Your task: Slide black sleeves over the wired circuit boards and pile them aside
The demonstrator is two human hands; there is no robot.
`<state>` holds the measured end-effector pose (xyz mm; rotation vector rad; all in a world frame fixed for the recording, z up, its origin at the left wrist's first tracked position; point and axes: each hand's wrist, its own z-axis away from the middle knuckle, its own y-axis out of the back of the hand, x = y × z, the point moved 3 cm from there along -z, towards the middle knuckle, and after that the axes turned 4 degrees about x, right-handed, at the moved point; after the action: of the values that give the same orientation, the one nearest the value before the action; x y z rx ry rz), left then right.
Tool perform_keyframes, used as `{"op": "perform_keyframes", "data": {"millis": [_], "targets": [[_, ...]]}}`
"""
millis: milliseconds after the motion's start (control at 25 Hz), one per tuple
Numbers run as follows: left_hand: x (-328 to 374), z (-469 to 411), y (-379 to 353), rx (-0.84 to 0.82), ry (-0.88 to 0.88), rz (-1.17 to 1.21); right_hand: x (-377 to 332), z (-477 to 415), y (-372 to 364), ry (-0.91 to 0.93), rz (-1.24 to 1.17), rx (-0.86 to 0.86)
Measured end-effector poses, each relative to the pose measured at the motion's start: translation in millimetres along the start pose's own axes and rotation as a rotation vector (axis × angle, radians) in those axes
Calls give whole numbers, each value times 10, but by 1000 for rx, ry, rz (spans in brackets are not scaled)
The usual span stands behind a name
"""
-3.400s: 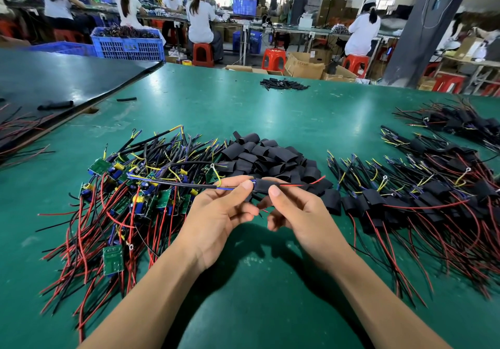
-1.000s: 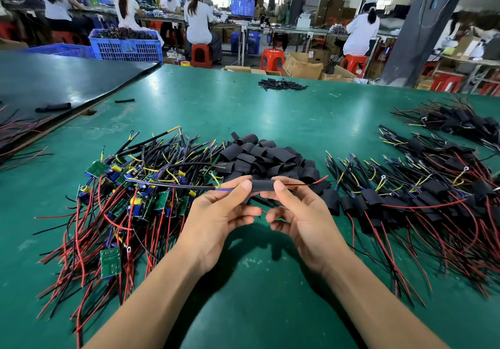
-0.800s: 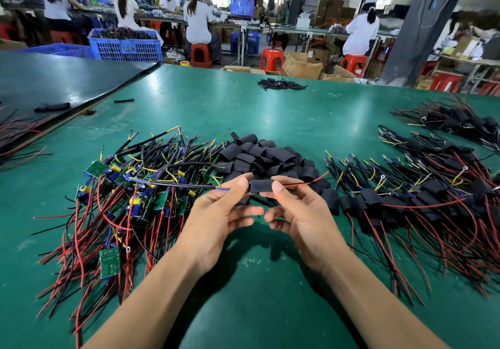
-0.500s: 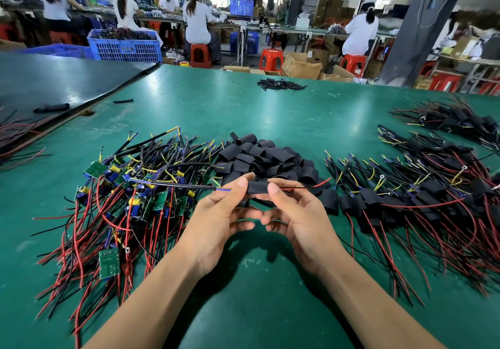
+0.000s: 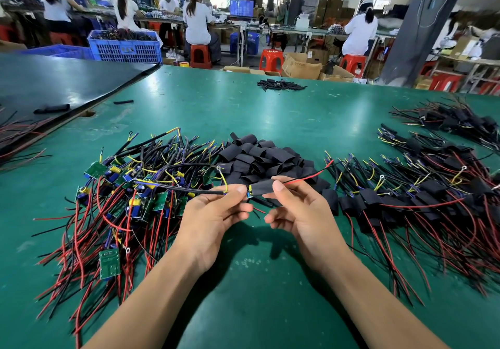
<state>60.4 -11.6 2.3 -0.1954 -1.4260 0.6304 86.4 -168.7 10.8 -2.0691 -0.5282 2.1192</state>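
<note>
The black sleeve (image 5: 262, 187) hides most of the circuit board (image 5: 249, 194) (one corner shows); left hand (image 5: 212, 214) pinches its wires (image 5: 186, 189), right hand (image 5: 301, 213) the sleeve.

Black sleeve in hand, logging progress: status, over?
Left hand pinches wires. Right hand pinches black sleeve, circuit board corner showing at its left end. Nothing blocking.

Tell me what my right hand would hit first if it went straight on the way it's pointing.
Probably the heap of loose black sleeves just beyond it. The right hand points forward and left, holding one sleeve; it seems raised, so it might pass over the heap.
</note>
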Motion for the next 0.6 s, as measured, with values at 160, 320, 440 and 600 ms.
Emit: {"op": "perform_keyframes", "data": {"millis": [160,320,440,600], "targets": [[-2,-17,16,24,-22,-9,12,5,-2,51,62,-7],[-9,-13,8,30,-33,-10,32,-4,5,86,110,-14],[1,-6,10,21,-41,-4,35,-3,17,101,119,-22],[-10,14,-7,12,-64,-8,64,-5,39,140,206,-49]]}}
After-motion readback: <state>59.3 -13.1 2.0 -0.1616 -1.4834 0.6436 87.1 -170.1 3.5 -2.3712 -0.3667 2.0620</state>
